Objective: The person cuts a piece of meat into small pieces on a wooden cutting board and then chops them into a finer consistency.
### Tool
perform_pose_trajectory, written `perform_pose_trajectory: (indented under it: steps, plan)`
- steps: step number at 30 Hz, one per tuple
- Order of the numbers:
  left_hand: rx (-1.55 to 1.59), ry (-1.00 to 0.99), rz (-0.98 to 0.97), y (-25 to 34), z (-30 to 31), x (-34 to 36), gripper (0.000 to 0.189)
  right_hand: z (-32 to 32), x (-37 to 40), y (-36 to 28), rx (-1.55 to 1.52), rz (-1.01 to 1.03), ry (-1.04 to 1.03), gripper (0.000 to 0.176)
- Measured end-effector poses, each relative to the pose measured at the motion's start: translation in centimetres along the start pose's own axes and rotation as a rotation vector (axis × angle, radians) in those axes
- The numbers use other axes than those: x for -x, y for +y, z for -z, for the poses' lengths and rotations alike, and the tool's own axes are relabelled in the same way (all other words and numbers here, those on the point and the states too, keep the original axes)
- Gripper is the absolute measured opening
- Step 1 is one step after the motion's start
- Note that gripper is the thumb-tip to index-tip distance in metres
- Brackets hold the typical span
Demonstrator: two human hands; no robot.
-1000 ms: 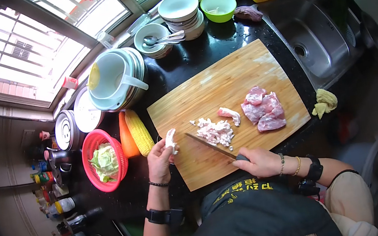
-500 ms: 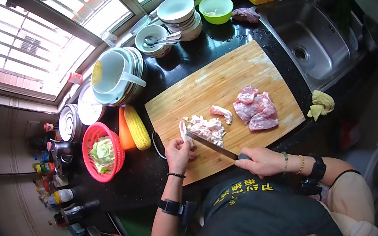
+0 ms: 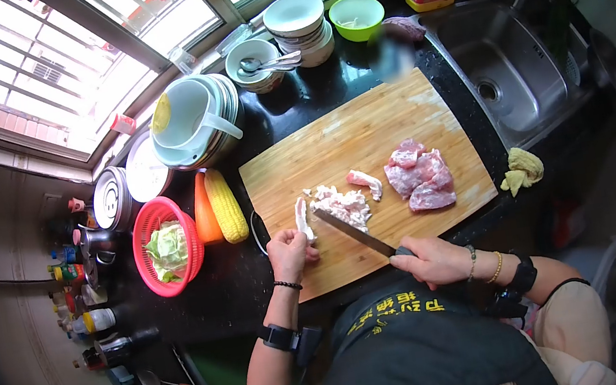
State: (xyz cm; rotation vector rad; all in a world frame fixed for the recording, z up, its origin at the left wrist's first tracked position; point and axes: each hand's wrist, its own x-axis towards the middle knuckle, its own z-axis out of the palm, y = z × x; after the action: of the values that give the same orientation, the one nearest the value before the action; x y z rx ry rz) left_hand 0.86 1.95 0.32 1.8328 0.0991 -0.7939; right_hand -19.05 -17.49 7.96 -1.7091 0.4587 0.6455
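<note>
My left hand is closed around a strip of raw meat, whose pale end sticks up past the fingers at the left of the wooden cutting board. In my right hand is a kitchen knife, its blade pointing up and left, with the tip by a heap of chopped meat. A short strip of meat lies just right of that heap. Farther right on the board rests a large piece of raw meat.
Left of the board are an ear of corn, a carrot and a red basket holding cabbage. Stacked bowls and a green bowl stand behind. The sink is at right, a yellow-green cloth below it.
The knife has drawn away to the right from the meat strip at my left hand. My left hand stays almost where it was, and more of the strip shows.
</note>
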Motion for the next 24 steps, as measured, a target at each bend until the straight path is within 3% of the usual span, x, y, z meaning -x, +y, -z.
perform_pose_trajectory:
  steps: [6,8,11,13,15,16,18,19,21,24]
  plan:
    - [-0.042,-0.11,0.001,0.7,2.0,0.3,0.007,-0.6,-0.6,-0.5,-0.033,-0.042,0.098,0.041]
    - [-0.036,-0.295,-0.035,0.7,2.4,0.4,0.009,-1.1,-0.7,-0.6,-0.029,-0.037,0.125,0.04]
    - [-0.139,-0.41,0.02,-0.1,2.8,-0.4,0.013,-2.0,-1.0,-0.7,0.046,0.016,0.203,0.039]
    - [-0.251,-0.406,0.003,0.5,2.9,-0.1,0.018,-2.8,-1.4,-0.8,0.116,0.068,0.254,0.038]
    - [-0.65,-0.251,-0.254,0.5,3.0,-0.2,0.024,-3.8,-1.8,-0.8,0.174,0.192,0.334,0.036]
    - [-0.645,-0.257,-0.255,0.4,2.7,0.0,0.024,-4.2,-1.9,-0.9,0.177,0.186,0.337,0.036]
    - [-0.946,-0.028,-0.683,-0.2,1.6,0.6,0.031,-4.9,-2.1,-1.1,0.215,0.221,0.361,0.036]
    - [-0.916,-0.044,-0.6,-0.4,1.0,0.4,0.033,-5.1,-2.1,-1.3,0.217,0.22,0.358,0.036]
    - [-0.914,-0.052,-0.631,-0.2,0.7,0.1,0.023,-5.3,-1.8,-1.9,0.18,0.188,0.369,0.035]
    - [-0.795,-0.013,-0.436,0.9,2.7,-1.0,0.03,-5.3,-0.8,-2.4,0.148,0.15,0.373,0.035]
